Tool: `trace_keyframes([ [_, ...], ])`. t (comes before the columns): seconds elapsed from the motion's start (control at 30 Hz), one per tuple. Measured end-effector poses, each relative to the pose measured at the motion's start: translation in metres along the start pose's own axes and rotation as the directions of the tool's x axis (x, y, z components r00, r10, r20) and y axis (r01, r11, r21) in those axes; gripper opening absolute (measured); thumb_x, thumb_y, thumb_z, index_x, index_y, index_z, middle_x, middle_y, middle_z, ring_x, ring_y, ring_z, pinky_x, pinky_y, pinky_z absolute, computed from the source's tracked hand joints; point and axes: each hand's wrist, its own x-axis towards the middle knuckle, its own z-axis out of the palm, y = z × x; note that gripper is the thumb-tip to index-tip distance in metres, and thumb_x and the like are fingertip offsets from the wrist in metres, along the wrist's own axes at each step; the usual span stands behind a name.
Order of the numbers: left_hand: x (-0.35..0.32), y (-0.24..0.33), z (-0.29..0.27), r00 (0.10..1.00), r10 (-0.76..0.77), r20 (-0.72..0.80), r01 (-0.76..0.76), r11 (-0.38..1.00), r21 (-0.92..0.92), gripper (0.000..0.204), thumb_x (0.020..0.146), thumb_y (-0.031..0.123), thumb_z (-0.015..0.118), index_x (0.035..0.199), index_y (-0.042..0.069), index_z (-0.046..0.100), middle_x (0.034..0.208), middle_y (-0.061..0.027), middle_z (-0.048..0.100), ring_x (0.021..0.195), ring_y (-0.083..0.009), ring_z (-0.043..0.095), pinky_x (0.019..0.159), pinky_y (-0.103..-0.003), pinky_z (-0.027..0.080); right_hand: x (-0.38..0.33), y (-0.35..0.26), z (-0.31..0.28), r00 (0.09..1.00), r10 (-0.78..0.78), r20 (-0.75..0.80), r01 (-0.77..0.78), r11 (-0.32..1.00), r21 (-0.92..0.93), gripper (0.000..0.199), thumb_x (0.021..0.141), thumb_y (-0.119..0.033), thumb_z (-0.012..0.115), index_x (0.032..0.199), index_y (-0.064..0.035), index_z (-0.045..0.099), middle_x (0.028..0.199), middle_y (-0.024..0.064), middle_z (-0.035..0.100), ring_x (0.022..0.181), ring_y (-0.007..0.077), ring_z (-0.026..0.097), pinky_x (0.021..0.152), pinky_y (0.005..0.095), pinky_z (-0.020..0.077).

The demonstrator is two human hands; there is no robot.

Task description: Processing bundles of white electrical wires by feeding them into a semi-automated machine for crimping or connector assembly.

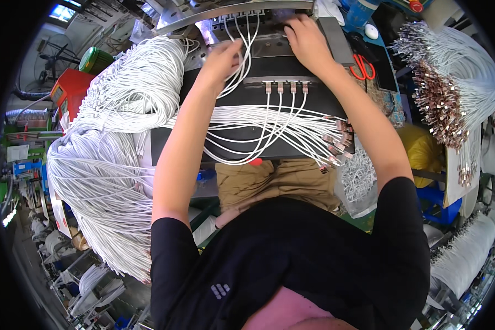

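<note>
White cables (242, 49) run through the left hand (221, 58), which pinches a small bunch of them above a black fixture block (291, 66); the exact number in that grip cannot be told. Far to the left of that hand, one great sheaf of white cables (104, 154) drapes off the bench edge, too many to count, with a red box (69, 88) and a green round container (93, 59) beyond it. Below and between the two hands, four metal-tipped connectors (286, 87) sit side by side in the block, their cables trailing down across a black mat (247, 148) to a loose cluster of plug ends (338, 143). The right hand (308, 41) lies curled, fingers bent down on the top of the fixture; whether it holds anything cannot be told. Right of that hand lie one pair of red-handled scissors (363, 67) and, farther out, a second bundle of cables with copper-coloured plugs (440, 104). Both forearms cross over the mat.
</note>
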Motion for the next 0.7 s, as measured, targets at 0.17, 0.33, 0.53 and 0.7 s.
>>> trace_keyframes([
  [0.17,0.018,-0.014,-0.007,0.992,-0.034,0.117,0.012,0.982,0.188,0.050,0.104,0.046,0.063,0.123,0.000,0.066,0.080,0.0012,0.052,0.064,-0.0079,0.037,0.058,-0.026,0.032,0.075,0.045,0.086,0.962,0.271,0.030,-0.270,0.962,-0.049,0.041,0.097,-0.038,0.069,0.119,-0.0036,0.069,0.110,0.0174,0.070,0.106,0.0374,0.065,0.089,0.0458,0.0518],
  [0.33,-0.021,0.012,0.007,0.987,0.139,0.081,-0.161,0.877,0.453,0.055,0.098,0.046,0.067,0.118,-0.005,0.067,0.106,-0.0192,0.074,0.105,-0.0294,0.069,0.094,-0.041,0.051,0.097,0.069,0.097,0.924,0.351,0.152,-0.342,0.936,-0.079,0.042,0.096,-0.039,0.069,0.119,-0.0039,0.070,0.109,0.0173,0.071,0.105,0.0369,0.066,0.089,0.0454,0.0519],
  [0.53,-0.079,0.091,-0.095,0.861,0.418,0.289,-0.496,0.815,0.298,0.036,0.106,0.034,0.059,0.109,0.000,0.071,0.078,-0.0037,0.065,0.071,-0.0142,0.065,0.068,-0.030,0.050,0.091,0.081,0.096,0.917,0.346,0.196,-0.336,0.938,-0.083,0.043,0.096,-0.041,0.070,0.119,-0.0042,0.070,0.109,0.0172,0.072,0.105,0.0362,0.067,0.089,0.0449,0.0519],
  [0.7,-0.076,0.095,-0.237,0.784,0.360,-0.506,0.238,0.579,0.780,0.054,0.106,0.046,0.053,0.094,-0.001,0.075,0.073,-0.0105,0.069,0.076,-0.0210,0.070,0.073,-0.037,0.052,0.077,0.060,0.079,0.929,0.246,0.276,-0.246,0.969,-0.036,0.044,0.096,-0.042,0.070,0.119,-0.0045,0.070,0.109,0.0171,0.072,0.104,0.0356,0.067,0.089,0.0446,0.0520],
])
